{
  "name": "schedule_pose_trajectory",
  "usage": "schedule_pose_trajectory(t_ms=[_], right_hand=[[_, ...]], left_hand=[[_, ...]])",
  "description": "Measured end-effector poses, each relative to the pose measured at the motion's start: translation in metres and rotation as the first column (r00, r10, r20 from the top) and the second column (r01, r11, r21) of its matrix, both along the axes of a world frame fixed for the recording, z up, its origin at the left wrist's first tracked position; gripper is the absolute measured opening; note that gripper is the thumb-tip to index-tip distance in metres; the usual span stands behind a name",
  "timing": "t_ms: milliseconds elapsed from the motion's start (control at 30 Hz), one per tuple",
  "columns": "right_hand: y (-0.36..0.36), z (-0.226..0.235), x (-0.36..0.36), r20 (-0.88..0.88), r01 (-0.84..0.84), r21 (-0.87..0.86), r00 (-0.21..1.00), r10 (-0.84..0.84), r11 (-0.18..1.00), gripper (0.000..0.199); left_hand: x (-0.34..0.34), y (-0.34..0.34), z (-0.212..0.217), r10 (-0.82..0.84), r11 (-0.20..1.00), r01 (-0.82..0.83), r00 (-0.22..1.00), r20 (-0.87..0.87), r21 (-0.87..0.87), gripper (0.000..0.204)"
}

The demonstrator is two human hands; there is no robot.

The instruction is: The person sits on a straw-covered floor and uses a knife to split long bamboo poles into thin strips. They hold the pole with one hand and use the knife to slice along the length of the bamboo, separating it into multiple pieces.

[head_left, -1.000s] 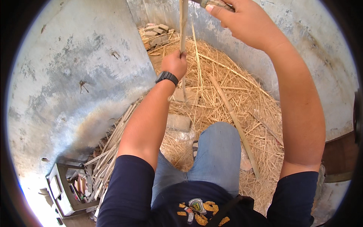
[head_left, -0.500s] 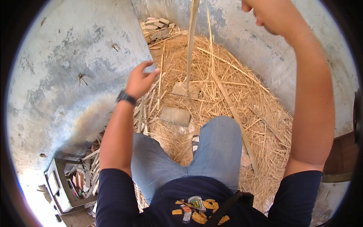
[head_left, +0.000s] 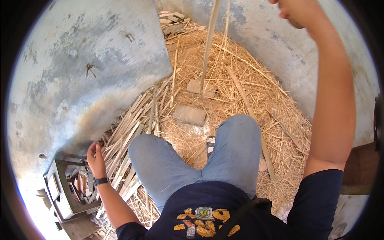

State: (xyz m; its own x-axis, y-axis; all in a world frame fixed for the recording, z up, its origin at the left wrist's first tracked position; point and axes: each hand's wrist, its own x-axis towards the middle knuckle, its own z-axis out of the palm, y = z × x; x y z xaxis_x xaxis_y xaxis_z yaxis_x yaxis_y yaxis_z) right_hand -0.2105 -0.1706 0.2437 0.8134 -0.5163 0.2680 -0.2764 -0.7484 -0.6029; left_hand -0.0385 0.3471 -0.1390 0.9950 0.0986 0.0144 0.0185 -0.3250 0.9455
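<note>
My left hand (head_left: 96,161), with a dark watch on its wrist, hovers at the lower left beside a pile of pale split bamboo strips (head_left: 127,140). Its fingers are loosely bent and apart, with nothing visible in them. Raised at the top right, my right hand (head_left: 299,13) is curled closed; a dark bit shows at its underside, but the frame edge hides what it grips. A long bamboo strip (head_left: 209,44) stands upright ahead of me, its lower end at a flat block (head_left: 196,87) and its top out of view. A second block (head_left: 189,115) lies nearer to me.
Straw-like shavings (head_left: 280,132) cover the floor, with a longer bamboo piece (head_left: 245,96) lying across them. An open wooden frame (head_left: 60,196) holding scraps stands at the lower left. Worn grey walls (head_left: 100,48) close in on both sides. Bricks (head_left: 173,18) are stacked at the back.
My left hand has swung down and left, from near the upright strip to the strip pile. My right hand stays raised, slightly higher in view. The upright strip leans a little more to the right.
</note>
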Motion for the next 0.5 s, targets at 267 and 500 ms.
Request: schedule_pose_trajectory(t_ms=[267, 500], right_hand=[[-0.016, -0.052, 0.035, 0.106, 0.038, -0.164, 0.994, -0.02, 0.986, 0.042], [0.014, -0.017, 0.012, 0.114, 0.229, -0.205, 0.971, -0.209, 0.952, 0.036]], left_hand=[[-0.056, 0.076, -0.053, 0.151, 0.988, -0.149, 0.979, -0.133, 0.026, 0.038], [-0.067, 0.084, -0.057, 0.127, 0.992, -0.129, 0.982, -0.139, -0.004, 0.039]])
